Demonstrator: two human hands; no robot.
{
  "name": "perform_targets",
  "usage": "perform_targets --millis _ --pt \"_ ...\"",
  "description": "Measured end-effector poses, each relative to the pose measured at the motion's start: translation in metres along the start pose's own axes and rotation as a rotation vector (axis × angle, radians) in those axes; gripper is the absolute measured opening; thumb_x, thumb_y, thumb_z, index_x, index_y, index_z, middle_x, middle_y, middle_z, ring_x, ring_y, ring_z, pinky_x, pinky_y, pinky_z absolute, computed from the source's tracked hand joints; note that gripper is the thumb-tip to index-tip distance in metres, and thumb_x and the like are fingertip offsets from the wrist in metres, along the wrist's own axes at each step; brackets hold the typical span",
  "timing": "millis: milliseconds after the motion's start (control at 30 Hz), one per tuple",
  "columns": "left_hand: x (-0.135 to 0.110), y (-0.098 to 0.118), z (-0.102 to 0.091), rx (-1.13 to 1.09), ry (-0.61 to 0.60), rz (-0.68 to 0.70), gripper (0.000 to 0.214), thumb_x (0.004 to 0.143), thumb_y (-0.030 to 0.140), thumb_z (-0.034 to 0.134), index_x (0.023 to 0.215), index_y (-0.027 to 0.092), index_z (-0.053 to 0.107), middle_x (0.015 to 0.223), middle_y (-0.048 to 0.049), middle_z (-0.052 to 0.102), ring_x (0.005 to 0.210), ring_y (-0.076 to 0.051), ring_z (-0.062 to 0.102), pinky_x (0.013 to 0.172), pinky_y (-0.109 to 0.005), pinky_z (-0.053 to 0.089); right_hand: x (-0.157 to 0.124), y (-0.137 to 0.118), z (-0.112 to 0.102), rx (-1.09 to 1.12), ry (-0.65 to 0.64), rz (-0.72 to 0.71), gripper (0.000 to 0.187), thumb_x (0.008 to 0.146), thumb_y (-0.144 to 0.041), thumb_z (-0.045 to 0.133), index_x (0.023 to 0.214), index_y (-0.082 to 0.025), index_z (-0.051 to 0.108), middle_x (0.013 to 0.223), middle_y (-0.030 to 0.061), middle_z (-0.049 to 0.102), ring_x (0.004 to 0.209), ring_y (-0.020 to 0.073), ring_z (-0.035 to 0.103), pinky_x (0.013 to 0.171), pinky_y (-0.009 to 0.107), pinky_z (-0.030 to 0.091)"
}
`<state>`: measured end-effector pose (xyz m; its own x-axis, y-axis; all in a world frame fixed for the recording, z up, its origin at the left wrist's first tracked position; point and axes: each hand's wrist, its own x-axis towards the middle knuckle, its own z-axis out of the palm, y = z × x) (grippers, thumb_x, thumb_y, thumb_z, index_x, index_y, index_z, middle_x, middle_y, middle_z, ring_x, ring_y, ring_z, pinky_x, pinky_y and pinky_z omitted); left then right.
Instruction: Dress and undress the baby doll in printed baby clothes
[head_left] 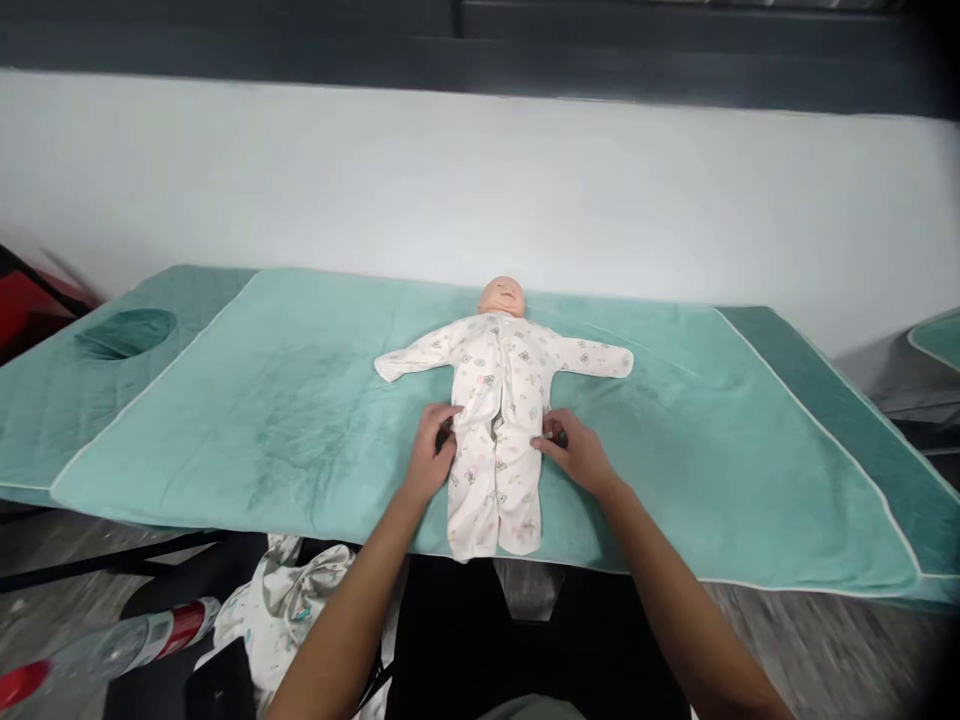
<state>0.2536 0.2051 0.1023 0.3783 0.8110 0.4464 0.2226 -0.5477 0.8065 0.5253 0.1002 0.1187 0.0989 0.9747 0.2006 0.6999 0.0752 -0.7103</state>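
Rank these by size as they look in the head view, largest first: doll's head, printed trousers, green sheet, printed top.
1. Green sheet
2. Printed top, sleeves included
3. Printed trousers
4. Doll's head

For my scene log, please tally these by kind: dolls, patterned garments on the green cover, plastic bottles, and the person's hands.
Dolls: 1 (doll)
Patterned garments on the cover: 2 (top, trousers)
Plastic bottles: 1 (bottle)
Hands: 2 (left hand, right hand)
Total: 6
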Motion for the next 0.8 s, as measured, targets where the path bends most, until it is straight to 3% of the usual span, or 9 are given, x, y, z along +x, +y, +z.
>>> perform_targets --millis 100,200,267,333,433,500,633,800 --pt "-0.019 0.012 0.007 -0.085 0.057 -0.137 0.02 0.093 0.025 0.053 0.111 0.023 0.062 0.103 -0.0048 0.061 0.095 -0.018 0.059 0.086 -0.032 0.049 -0.01 -0.009 0.006 -0.02 0.042 -0.026 0.02 0.097 -0.04 0.054 0.09 -0.023 0.059 0.088 0.0022 0.061 0.077 0.0176 0.058 0.071 0.03 0.043" --pt "-0.038 0.028 0.002 -0.071 0.085 -0.224 0.019 0.096 0.031 0.053 0.111 0.022 0.062 0.098 -0.0039 0.061 0.092 -0.017 0.059 0.087 -0.032 0.049 -0.029 -0.017 0.009 0.038 0.136 -0.041 0.016 0.099 -0.034 0.051 0.098 -0.023 0.062 0.101 0.0049 0.062 0.083 0.0177 0.06 0.077 0.032 0.047" --pt "-0.059 0.042 -0.002 -0.011 0.048 -0.21 0.022 0.097 0.032 0.054 0.115 0.023 0.062 0.098 -0.0036 0.06 0.091 -0.017 0.059 0.086 -0.032 0.049 -0.054 -0.026 0.016 0.125 0.2 -0.041 0.018 0.098 -0.033 0.054 0.112 -0.023 0.06 0.115 0.0075 0.06 0.087 0.0173 0.061 0.077 0.032 0.049" --pt "-0.086 0.056 -0.005 0.048 -0.027 -0.181 0.026 0.096 0.032 0.056 0.12 0.024 0.061 0.1 -0.0042 0.059 0.093 -0.017 0.059 0.086 -0.033 0.05 -0.083 -0.035 0.027 0.195 0.174 -0.067 0.026 0.094 -0.034 0.061 0.118 -0.024 0.058 0.117 0.0082 0.06 0.091 0.0185 0.061 0.076 0.032 0.05" --pt "-0.123 0.072 -0.003 0.157 -0.167 -0.122 0.042 0.09 0.034 0.067 0.13 0.03 0.058 0.114 -0.007 0.057 0.106 -0.022 0.06 0.091 -0.037 0.053 -0.116 -0.048 0.046 0.092 0.059 -0.119 0.028 0.086 -0.032 0.072 0.111 -0.023 0.059 0.107 0.0066 0.063 0.095 0.0226 0.06 0.082 0.037 0.049" --pt "-0.136 0.079 0.0 0.257 -0.2 -0.058 0.051 0.084 0.035 0.073 0.133 0.034 0.059 0.119 -0.0086 0.055 0.109 -0.025 0.06 0.091 -0.041 0.055 -0.124 -0.053 0.054 -0.009 0.059 -0.134 0.021 0.085 -0.028 0.071 0.102 -0.022 0.06 0.099 0.0055 0.064 0.09 0.0234 0.06 0.08 0.039 0.048" --pt "-0.134 0.091 0.0 0.416 -0.167 0.115 0.048 0.089 0.021 0.062 0.134 0.039 0.061 0.102 -0.0088 0.058 0.091 -0.024 0.062 0.078 -0.041 0.056 -0.126 -0.063 0.047 0.015 0.121 -0.201 0.003 0.091 -0.021 0.058 0.089 -0.022 0.056 0.084 0.0033 0.061 0.075 0.0201 0.058 0.066 0.034 0.048" --pt "-0.124 0.112 -0.005 0.511 -0.108 0.272 0.064 0.088 0.011 0.055 0.142 0.043 0.053 0.084 -0.0074 0.06 0.076 -0.024 0.06 0.067 -0.04 0.052 -0.143 -0.074 0.027 0.086 0.241 -0.267 0.013 0.09 -0.015 0.052 0.093 -0.027 0.055 0.086 0.0028 0.061 0.075 0.0209 0.061 0.061 0.036 0.051"
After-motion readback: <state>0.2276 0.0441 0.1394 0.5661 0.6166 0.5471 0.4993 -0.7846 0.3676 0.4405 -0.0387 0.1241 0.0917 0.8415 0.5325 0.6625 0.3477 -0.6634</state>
